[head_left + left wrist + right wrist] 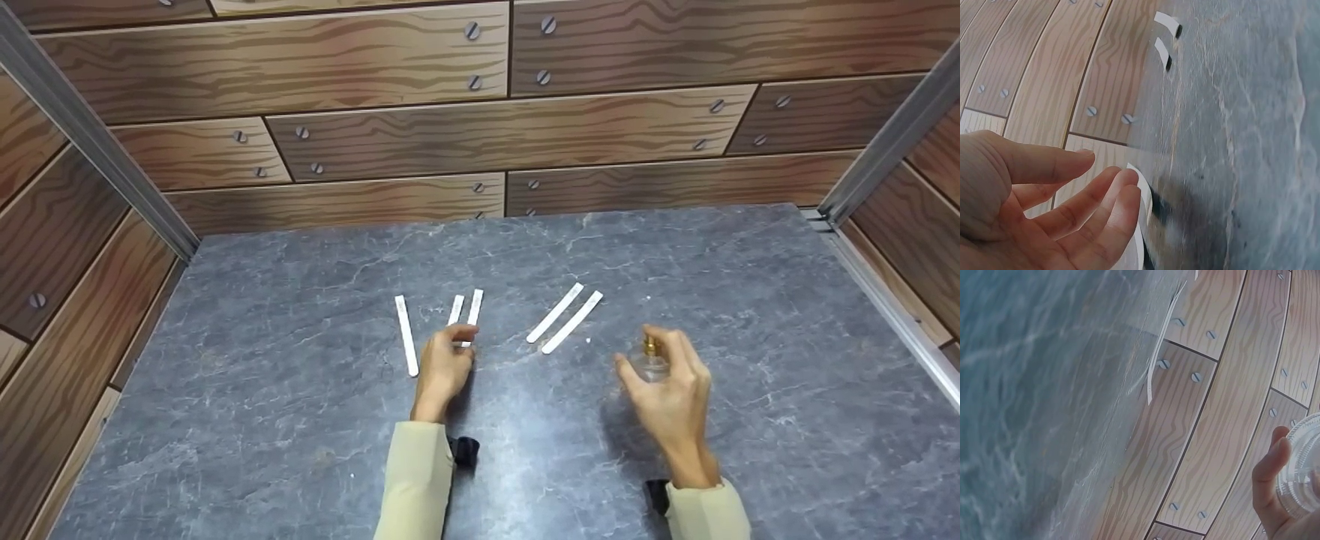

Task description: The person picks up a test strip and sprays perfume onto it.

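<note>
Glass, by the look of it, is the worry: a small, clear, rounded bottle with a gold-coloured top point(652, 369) sits right of centre in the frame, held in the curled fingers of the right hand point(675, 390). From where I stand the grip seems light, and smooth sides could let the bottle slip or twist. One fingertip lies close by the gold top; whether it presses, I can't tell, but a stray push there might set something off.

Near the centre, the left hand point(445, 366) is half open, fingers loosely bent, thumb apart from them, pinching nothing. It partly covers two slim white paper strips with rounded ends point(475, 304); I can't tell if it touches them. Strips so thin and flat would probably be hard to lift, and a clumsy fingertip could skid one into its neighbour or crease it.

Just left of that hand lies a lone white strip point(406, 335), easily nudged by the wrist, I'd say. Between the hands, a slanting pair of white strips point(555, 313) lies in the way of any sideways sweep across the grey, marble-patterned tabletop point(262, 420). Brown wood-patterned panels point(390, 52) close off the top of the frame.
</note>
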`<state>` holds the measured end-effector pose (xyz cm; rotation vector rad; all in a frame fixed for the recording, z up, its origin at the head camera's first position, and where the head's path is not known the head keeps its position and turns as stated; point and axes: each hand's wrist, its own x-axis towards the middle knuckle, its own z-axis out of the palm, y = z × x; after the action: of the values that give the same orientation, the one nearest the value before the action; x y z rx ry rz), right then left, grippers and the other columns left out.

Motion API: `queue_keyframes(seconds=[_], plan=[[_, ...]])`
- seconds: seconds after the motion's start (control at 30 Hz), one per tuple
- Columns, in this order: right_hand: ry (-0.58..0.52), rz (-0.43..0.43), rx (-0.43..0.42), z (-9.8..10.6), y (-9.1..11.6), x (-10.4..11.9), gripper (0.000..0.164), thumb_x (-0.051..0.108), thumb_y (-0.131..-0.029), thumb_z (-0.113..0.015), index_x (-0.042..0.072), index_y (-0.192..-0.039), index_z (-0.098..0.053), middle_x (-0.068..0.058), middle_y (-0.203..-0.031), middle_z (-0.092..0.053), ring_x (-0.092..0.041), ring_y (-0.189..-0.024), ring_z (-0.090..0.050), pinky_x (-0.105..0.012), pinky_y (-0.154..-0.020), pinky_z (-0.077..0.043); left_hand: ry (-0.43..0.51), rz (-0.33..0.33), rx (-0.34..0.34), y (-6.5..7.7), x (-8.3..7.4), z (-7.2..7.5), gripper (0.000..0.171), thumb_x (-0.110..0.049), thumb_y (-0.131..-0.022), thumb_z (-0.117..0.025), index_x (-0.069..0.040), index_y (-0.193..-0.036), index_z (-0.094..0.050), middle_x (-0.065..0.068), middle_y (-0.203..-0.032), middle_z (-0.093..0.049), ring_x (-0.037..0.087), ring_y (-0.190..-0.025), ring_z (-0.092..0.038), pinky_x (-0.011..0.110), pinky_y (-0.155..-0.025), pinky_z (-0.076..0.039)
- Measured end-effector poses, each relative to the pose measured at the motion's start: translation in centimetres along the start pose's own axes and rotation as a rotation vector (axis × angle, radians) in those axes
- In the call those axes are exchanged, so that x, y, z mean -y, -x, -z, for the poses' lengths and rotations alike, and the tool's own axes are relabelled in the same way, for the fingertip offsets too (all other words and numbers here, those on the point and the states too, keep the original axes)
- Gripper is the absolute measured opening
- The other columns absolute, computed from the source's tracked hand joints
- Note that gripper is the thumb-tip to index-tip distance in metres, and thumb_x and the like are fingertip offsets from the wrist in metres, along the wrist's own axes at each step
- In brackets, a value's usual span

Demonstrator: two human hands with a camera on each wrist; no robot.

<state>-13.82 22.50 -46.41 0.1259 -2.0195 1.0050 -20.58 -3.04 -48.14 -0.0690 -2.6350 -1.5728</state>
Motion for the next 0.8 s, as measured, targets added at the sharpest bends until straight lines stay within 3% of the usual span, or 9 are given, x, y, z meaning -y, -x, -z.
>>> queue_keyframes(seconds=[0.27,0.8], plan=[[0.011,-0.016,0.001,0.1,0.1,0.0,0.045,-0.012,-0.063,-0.085,-0.007,-0.103,-0.065,-0.02,-0.086,-0.066,-0.03,-0.072,-0.062,-0.008,-0.07,-0.045,-0.015,-0.039,-0.033,-0.3,0.6,0.3,0.031,0.015,-0.082,-0.057,0.007,-0.108,-0.072,0.019,-0.102,-0.073,0.031,-0.091,-0.071,0.041,-0.084,-0.056],[0.007,-0.006,-0.003,0.0,0.0,0.0,0.045,-0.011,-0.062,-0.086,-0.006,-0.102,-0.065,-0.019,-0.086,-0.067,-0.029,-0.071,-0.062,-0.007,-0.069,-0.045,-0.056,-0.013,-0.063,-0.6,1.3,0.8,0.033,0.014,-0.082,-0.056,0.005,-0.109,-0.073,0.017,-0.097,-0.073,0.032,-0.094,-0.069,0.044,-0.085,-0.055]])
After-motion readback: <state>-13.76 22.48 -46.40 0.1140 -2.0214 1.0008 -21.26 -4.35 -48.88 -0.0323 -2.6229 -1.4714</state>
